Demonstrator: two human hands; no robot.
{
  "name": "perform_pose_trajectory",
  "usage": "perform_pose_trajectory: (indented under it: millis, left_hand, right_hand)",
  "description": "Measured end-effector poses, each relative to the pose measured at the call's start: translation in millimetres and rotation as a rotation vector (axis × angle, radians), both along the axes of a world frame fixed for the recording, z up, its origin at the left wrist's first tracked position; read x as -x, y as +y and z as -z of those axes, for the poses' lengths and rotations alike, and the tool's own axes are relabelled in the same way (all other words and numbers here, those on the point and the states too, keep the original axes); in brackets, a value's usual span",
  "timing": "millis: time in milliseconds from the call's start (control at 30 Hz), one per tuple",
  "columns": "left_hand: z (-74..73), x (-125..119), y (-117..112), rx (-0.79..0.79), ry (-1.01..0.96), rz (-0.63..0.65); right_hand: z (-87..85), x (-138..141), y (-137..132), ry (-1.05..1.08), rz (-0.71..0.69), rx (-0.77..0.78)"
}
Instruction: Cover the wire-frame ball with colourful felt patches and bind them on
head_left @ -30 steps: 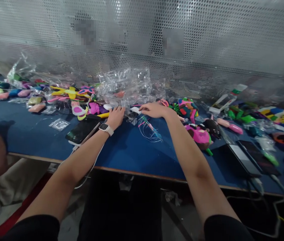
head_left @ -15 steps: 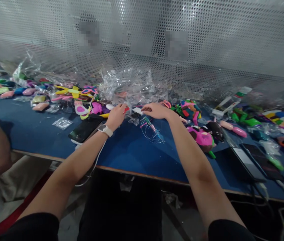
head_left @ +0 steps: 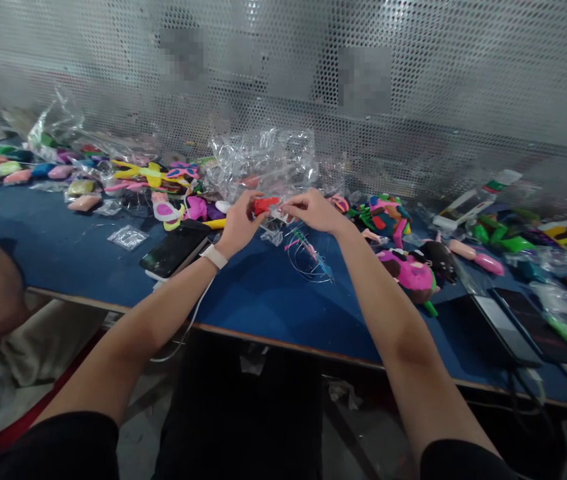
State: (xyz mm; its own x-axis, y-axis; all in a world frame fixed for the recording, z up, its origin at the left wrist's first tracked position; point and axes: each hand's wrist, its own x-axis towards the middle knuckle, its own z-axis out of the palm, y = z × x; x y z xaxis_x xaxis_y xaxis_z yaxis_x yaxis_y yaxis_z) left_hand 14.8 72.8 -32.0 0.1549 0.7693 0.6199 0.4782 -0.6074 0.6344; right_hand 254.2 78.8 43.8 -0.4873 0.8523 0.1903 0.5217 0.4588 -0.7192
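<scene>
head view: left hand (head_left: 244,220) holds a red piece (head_left: 265,205) above the blue table (head_left: 268,300); right hand (head_left: 313,211) at its right end, grip unclear. just near of the right hand: tangled clear strands (head_left: 316,255) with blue and pink bits. left: black phone (head_left: 176,250), flat clear packet (head_left: 128,237). far: crumpled clear plastic (head_left: 268,157). right: pink-and-brown figure (head_left: 408,268).

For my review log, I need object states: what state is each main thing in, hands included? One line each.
Left hand: closed on the red packet.
Red packet: held between both hands; opened or sealed, cannot tell.
Right hand: fingertips pinched at the packet's right end.
White watch band: around the left wrist.
Black smartphone: lying screen up, dark.
Square clear sachet: lying flat.
Clear plastic bags: crumpled, heaped.
</scene>
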Motion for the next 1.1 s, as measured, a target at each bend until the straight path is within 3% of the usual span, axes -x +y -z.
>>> perform_pose_trajectory:
  millis: [167,233,433,700,833,1100]
  left_hand:
    - [-4.5,1,-6,-0.169,0.087,-0.212]
    - [-8.1,1,-10,-0.227,0.121,-0.219]
    - [-10.7,-5,-19,-0.217,0.058,0.094]
    - [-7.5,-14,-20,-0.04,-0.187,0.224]
    - [-3.8,-15,-21,-0.045,-0.251,0.309]
    - [-2.5,-13,-18,-0.019,-0.293,0.354]
  right_hand:
    - [1.1,5,-2,0.041,0.091,-0.043]
    - [-1.0,9,-6,0.035,0.137,-0.104]
    - [-13.7,26,-25,-0.015,0.107,-0.167]
    - [-16.9,27,-30,-0.005,0.045,-0.068]
    - [-15.6,26,-30,0.005,0.047,-0.071]
    - [-21.1,28,-35,-0.031,0.057,-0.129]
